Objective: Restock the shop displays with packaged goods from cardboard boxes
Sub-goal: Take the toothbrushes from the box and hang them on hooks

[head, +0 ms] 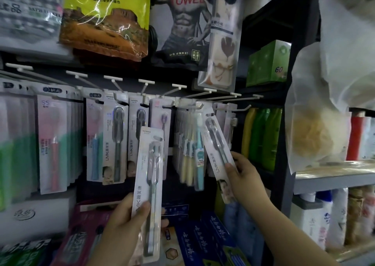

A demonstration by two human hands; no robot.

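Toothbrush packs are held in both hands in front of a peg display. The left hand (123,219) is wrapped around the lower part of one carded toothbrush pack (149,186), thumb on its printed face, the card held nearly upright and just in front of the hanging stock. The right hand (245,176) pinches the lower half of a second toothbrush pack (218,154), which is tilted with its top leaning left toward a display hook (233,107); whether its hang hole is already threaded on the hook cannot be told, as that corner is blurred.

Hanging the right-hand pack appears to be the step in hand. For it to be done well, the card should be steadied low, as it is now, and the slot at its top should be lined up squarely with the hook tip before it is pushed back. The tilt would best be taken out first, so that the card is not bent or torn at the hole. Matching packs (117,142) hang further left on the rail, so the hook chosen should be checked against the product already on it. The left-hand pack should be kept clear of the neighbouring cards (190,148), which hang loosely and could be knocked off their pegs.
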